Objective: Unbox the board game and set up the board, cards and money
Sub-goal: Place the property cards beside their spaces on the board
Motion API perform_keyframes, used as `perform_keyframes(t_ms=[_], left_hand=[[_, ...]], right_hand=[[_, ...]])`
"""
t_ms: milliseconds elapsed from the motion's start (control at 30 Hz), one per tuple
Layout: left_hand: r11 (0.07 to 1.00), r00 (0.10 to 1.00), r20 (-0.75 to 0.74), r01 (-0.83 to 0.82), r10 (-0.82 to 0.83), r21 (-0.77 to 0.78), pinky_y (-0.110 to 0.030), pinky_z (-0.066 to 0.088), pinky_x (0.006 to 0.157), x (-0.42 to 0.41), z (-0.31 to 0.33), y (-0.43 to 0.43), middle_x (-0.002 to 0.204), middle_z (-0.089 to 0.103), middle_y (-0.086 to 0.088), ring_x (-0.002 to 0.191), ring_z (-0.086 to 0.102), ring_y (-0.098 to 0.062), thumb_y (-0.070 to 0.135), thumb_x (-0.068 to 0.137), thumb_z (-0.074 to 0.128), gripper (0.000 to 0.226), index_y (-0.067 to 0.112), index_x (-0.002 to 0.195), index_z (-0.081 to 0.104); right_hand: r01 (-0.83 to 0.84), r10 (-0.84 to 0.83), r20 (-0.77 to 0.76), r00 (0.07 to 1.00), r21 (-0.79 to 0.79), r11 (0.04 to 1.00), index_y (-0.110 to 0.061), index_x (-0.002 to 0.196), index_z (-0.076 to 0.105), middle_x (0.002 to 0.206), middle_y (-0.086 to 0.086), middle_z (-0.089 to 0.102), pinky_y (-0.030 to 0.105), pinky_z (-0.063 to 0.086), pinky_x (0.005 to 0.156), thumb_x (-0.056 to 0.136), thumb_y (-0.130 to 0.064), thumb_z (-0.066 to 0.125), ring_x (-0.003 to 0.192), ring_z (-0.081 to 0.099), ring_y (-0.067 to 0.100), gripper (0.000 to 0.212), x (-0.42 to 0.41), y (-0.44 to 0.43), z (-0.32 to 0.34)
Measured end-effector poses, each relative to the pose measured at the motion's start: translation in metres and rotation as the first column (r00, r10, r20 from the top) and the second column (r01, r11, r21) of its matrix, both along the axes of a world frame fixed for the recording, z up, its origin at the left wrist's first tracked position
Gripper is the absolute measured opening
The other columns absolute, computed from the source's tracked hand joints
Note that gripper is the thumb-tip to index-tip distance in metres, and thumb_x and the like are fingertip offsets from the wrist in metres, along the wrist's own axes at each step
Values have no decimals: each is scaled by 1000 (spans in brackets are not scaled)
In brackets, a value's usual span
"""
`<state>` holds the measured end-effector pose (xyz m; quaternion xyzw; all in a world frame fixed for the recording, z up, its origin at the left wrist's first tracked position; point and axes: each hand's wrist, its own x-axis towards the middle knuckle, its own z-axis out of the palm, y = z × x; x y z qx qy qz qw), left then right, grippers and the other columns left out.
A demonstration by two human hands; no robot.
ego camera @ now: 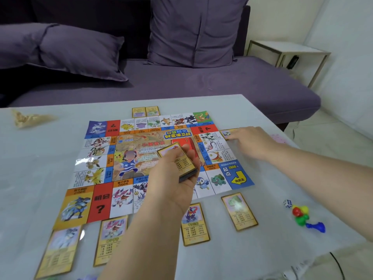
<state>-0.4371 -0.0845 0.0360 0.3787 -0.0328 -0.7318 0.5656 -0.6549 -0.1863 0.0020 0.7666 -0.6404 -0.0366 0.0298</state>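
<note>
- The left hand (173, 184) had fingers and thumb curled round a stack of cards (182, 161) (top card face up) and held it above the middle of the board (96, 162).
- The board lay unfolded and flat on the table (36, 168), beneath and around the left hand.
- The right hand (252, 140) lay palm down with fingers straight, fingertips touching a single card (227, 132) just beside the board's right edge.
- Four cards (194, 223) lay in a row nearer the person than the left hand, along the board's near edge.
- Two cards (145, 112) lay side by side beyond the left hand, at the far edge.
- A die (287, 203) and coloured pawns (300, 216) sat nearer than the right hand, apart from the board.
</note>
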Motion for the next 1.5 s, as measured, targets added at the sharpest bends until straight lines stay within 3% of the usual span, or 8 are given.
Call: perform_keyframes(t_ms=[333,500,600,700,800,933,1233,1500], left_hand=[[1000,999,-38,23,-23,-16,-28,52,60,4,-3,1,82,63,-8,69,59,-18,9,96,47,21,5,113,57],[998,998,-22,66,-66,9,-34,50,73,6,0,2,84,58,-12,72,56,-21,8,95,44,12,5,99,54],[996,995,-44,86,-86,-8,-42,52,77,5,3,6,92,61,-16,84,61,-25,1,96,36,15,1,104,49],[978,982,73,179,-172,-106,-39,55,75,3,3,13,96,67,-18,93,65,-29,-4,97,37,16,1,102,52],[931,930,257,315,-264,-184,-35,59,70,3,1,24,98,71,-14,85,70,-22,-5,96,40,22,5,105,57],[875,858,401,430,-321,-221,-29,59,61,6,-1,41,88,73,-10,73,71,-17,-6,93,46,24,6,106,61],[822,751,551,537,-364,-189,-25,56,60,12,-4,70,82,70,-6,69,67,-14,-5,89,55,21,11,102,61],[860,706,613,504,-356,-81,-25,52,58,16,-8,62,79,68,-6,63,63,-14,4,84,67,18,9,101,62]], right_hand=[[-10,11,-18,1000,40,999,-42,136,46,131,-1,57,35,44,87,93,-2,34,113,54,25,60,5,-1,-1],[98,-92,129,987,-40,994,-22,136,51,140,5,50,39,36,104,91,3,40,127,46,26,52,7,13,16],[220,-115,547,829,-131,967,-13,131,57,139,4,52,28,32,108,94,3,39,130,46,21,43,18,40,35],[234,-113,813,572,-30,972,-16,119,64,117,-3,66,26,40,98,97,-11,46,111,61,14,29,40,82,49],[122,-209,911,356,176,977,-26,96,68,92,-11,72,30,51,85,96,-28,52,84,68,8,16,64,126,52],[42,-356,923,145,353,935,-15,90,70,83,-2,72,30,49,74,87,-36,63,78,66,14,22,80,151,44],[30,-416,909,11,416,909,-13,68,60,79,10,68,37,53,80,77,-18,76,77,64,23,19,84,172,31],[-6,-415,909,44,416,909,-8,76,63,92,7,70,30,53,78,85,-14,68,82,64,18,11,87,161,26]])
